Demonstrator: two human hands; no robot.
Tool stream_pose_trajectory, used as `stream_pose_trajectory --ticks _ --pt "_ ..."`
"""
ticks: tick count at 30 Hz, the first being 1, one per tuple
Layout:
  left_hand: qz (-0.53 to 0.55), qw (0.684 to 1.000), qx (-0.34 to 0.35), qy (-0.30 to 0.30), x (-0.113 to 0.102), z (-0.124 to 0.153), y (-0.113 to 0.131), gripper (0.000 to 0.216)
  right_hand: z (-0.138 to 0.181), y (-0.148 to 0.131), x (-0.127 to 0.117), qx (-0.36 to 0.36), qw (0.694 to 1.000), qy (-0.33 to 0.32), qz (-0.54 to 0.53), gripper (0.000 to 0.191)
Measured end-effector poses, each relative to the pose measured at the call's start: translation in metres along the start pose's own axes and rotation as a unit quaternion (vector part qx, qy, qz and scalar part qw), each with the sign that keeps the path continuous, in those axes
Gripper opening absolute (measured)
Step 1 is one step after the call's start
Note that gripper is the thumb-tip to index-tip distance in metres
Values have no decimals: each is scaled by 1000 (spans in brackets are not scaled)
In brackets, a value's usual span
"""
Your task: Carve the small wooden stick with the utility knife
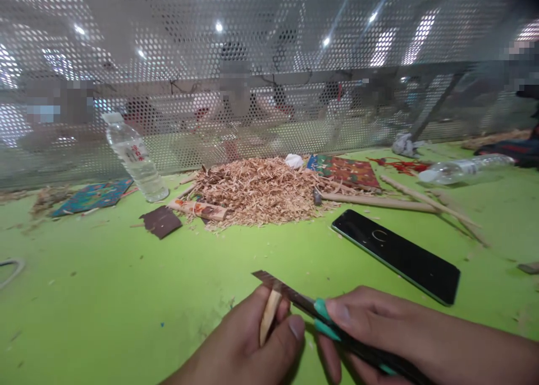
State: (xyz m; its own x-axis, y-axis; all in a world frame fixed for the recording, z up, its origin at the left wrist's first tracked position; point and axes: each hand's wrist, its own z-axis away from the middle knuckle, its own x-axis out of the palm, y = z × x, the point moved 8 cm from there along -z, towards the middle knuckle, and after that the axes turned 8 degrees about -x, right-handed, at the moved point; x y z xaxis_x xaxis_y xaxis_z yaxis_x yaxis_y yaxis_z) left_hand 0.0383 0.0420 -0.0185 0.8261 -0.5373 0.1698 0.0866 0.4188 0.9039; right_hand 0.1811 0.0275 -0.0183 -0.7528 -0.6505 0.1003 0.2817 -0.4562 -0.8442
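Near the front of the green table, my left hand (256,334) is closed around a short, pale piece of wood (270,316) that stands up at a slant between thumb and fingers. My right hand (374,329) grips a black and teal utility knife (322,317). Its dark snap-off blade points left and lies across the top end of the wood, touching it as far as I can see. Part of the knife handle is hidden under my right fingers.
Behind my hands lies a heap of wood shavings (256,194), with a hammer (374,200) to its right. A phone (396,256) rests right of centre. A water bottle (137,157) stands at left; another bottle (463,170) lies at right. Perforated metal screen (168,93) closes the back.
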Motion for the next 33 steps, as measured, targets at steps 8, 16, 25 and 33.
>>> stream_pose_trajectory --ticks 8,16,25,33 --pt "57 996 52 -50 12 0 14 45 -4 1 1 8 997 -15 -75 58" --pt "-25 999 27 -39 6 0 5 51 5 -4 -6 -19 1000 -5 -16 65" --pt "-74 996 6 -40 5 -1 0 51 3 1 -5 -40 999 -2 18 71" --pt "-143 989 -18 -5 6 -1 5 34 2 -4 -5 -114 980 43 161 75"
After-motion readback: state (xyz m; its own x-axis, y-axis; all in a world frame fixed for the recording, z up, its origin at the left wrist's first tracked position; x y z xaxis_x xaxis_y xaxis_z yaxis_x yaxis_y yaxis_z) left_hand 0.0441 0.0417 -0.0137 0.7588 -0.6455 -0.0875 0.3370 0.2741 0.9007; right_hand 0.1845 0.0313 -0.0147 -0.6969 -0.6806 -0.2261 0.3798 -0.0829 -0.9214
